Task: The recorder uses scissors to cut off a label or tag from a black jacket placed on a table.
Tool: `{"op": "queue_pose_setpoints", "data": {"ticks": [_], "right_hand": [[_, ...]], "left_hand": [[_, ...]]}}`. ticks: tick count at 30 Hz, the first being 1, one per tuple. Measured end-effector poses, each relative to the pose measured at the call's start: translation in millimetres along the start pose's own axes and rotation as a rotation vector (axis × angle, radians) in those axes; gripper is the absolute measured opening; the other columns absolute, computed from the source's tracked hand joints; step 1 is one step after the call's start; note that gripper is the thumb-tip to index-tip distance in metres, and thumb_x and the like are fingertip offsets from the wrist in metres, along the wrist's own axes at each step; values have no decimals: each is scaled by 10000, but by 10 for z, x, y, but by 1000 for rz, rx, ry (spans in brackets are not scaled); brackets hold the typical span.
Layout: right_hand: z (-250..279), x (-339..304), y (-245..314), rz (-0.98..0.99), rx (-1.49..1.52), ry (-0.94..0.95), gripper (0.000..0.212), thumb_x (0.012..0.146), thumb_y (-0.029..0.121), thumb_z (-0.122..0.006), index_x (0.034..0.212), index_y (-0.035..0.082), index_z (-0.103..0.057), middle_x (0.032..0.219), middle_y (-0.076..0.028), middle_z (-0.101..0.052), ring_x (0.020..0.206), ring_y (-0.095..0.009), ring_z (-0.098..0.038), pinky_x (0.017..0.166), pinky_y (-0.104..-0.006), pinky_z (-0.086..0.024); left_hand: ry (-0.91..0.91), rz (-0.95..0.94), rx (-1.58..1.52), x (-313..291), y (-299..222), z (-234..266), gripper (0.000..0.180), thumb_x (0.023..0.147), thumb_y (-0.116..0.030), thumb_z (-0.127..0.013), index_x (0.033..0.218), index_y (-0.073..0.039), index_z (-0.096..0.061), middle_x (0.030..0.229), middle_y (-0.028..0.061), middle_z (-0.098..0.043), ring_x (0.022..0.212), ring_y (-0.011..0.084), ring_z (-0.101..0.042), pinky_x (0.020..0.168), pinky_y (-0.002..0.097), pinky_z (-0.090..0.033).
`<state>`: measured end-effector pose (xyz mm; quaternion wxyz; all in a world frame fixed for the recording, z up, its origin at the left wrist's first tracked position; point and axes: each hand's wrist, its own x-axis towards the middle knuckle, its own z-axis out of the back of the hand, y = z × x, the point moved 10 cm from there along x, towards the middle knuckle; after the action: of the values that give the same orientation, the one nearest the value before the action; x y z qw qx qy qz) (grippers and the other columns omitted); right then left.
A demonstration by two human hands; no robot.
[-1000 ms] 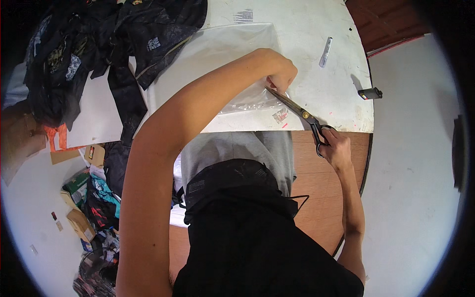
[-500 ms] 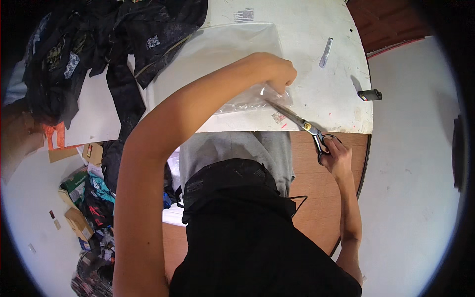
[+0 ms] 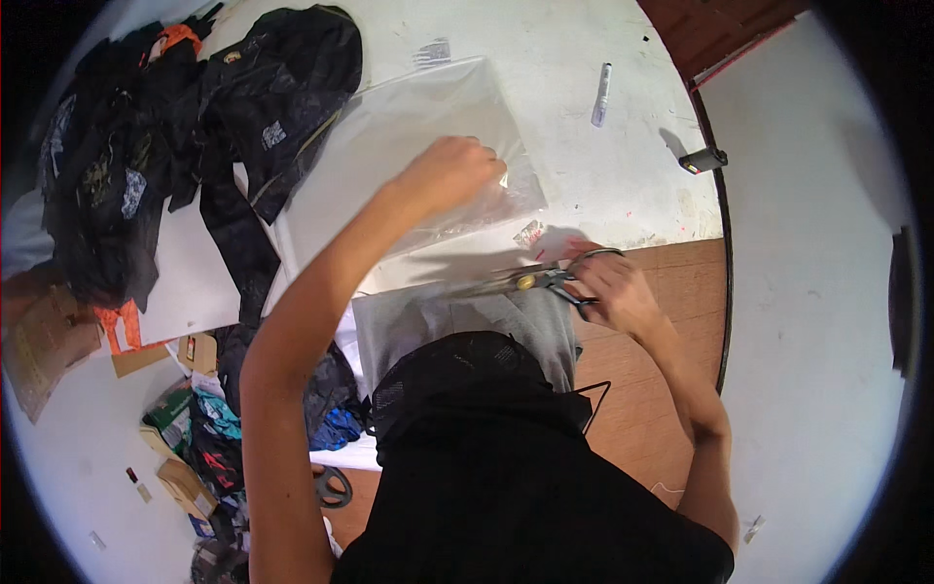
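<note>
A clear plastic bag [image 3: 413,117] lies flat on the white table, its near right corner creased. My left hand [image 3: 457,173] is closed on the bag near its right side, the fingertips partly hidden. In my right hand [image 3: 615,287] are large metal scissors [image 3: 526,282], held by their dark handles. Their blurred blades point left, over the table's near edge and my grey-clothed lap [image 3: 418,311]. The blades are apart from the bag, on its near side. Whether they are spread cannot be made out.
Black printed garments [image 3: 282,107] are heaped on the table's left. A marker [image 3: 602,95] lies at the far right, and a small black object [image 3: 702,161] sits at the right edge. Boxes and bagged clothes [image 3: 204,428] are piled at the lower left.
My right hand has brought the scissors left and nearer to me, blades swinging level. My left hand has moved left over the bag. The whole view has shifted slightly.
</note>
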<state>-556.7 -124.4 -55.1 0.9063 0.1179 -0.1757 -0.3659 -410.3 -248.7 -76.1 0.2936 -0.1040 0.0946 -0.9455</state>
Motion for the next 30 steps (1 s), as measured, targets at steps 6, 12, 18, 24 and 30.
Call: {"op": "queue_pose_setpoints", "data": {"ticks": [6, 12, 18, 24, 30], "right_hand": [[-361, 692, 503, 242, 49, 59, 515, 625, 121, -717, 1087, -16, -534, 1328, -199, -528, 1218, -305, -527, 1041, -374, -418], [-629, 747, 373, 126, 79, 153, 606, 567, 132, -712, 1095, -62, -488, 1412, -276, -411, 1277, -339, -463, 1112, -389, -344], [-673, 749, 413, 61, 178, 186, 561, 534, 100, -694, 1058, -24, -537, 1018, -188, -615, 995, -349, -601, 898, -420, -489], [-316, 510, 488, -62, 180, -44, 514, 503, 84, -682, 1005, -7, -621, 955, -161, -642, 853, -340, -643, 762, -405, -540], [-233, 73, 175, -531, 220, -72, 336, 653, 133, -797, 916, -17, -651, 798, -123, -649, 599, -256, -638, 561, -329, -522]], "left_hand": [[324, -92, 97, 296, 52, -6, 82, 740, -70, -614, 815, -63, -646, 837, 65, -646, 839, 252, -625, 654, 416, -514], [-301, -2, 357, 368, -418, 720, 111, 738, -86, -629, 842, -54, -651, 1033, 93, -569, 899, 260, -601, 697, 370, -533], [-212, 398, 123, 374, -328, 104, 166, 744, -75, -621, 889, -4, -656, 1034, 149, -579, 877, 258, -623, 741, 348, -541], [-88, 314, -55, 542, -233, 26, 125, 736, 11, -580, 852, 6, -624, 932, 185, -595, 901, 321, -622, 758, 394, -543], [19, 148, -250, 579, -83, 275, 76, 744, 33, -574, 813, 21, -605, 949, 208, -579, 926, 373, -603, 783, 433, -508]]}}
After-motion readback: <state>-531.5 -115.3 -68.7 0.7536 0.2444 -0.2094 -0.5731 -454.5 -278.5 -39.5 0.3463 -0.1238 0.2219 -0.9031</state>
